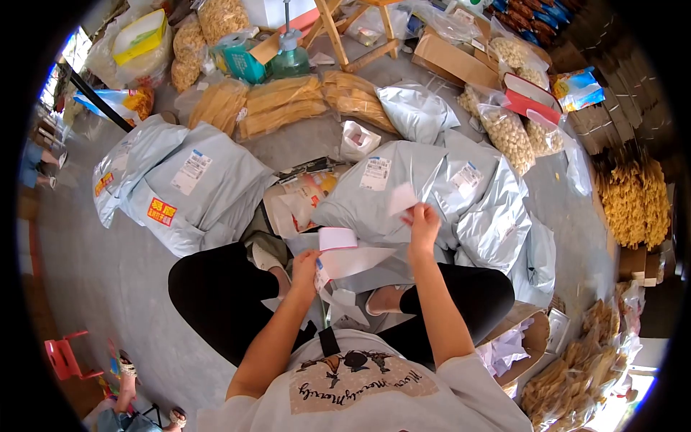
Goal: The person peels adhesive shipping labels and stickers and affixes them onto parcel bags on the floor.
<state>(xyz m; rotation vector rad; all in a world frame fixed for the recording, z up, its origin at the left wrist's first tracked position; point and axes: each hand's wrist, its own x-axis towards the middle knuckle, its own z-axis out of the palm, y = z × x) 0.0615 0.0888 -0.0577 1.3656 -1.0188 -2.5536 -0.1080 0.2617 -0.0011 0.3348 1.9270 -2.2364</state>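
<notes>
My left hand (305,273) is closed on a strip of label paper (354,261) that hangs over my lap, its loose end trailing down between my legs. Just above that strip lies a small pinkish-white stack of slips (337,238). Raised higher, my right hand (423,222) pinches a single pale paper slip (403,199) between thumb and fingers. Behind it is a grey plastic mailing bag (385,180) with a white shipping label (376,173). Whether the slip carries print cannot be made out.
Grey parcels (194,183) lie to the left, more (493,223) to the right. Bags of dried yellow sticks (281,108) and a wooden stool (360,32) stand ahead. A cardboard box of crumpled paper (533,345) sits by my right knee. Other people's feet (126,367) show at left.
</notes>
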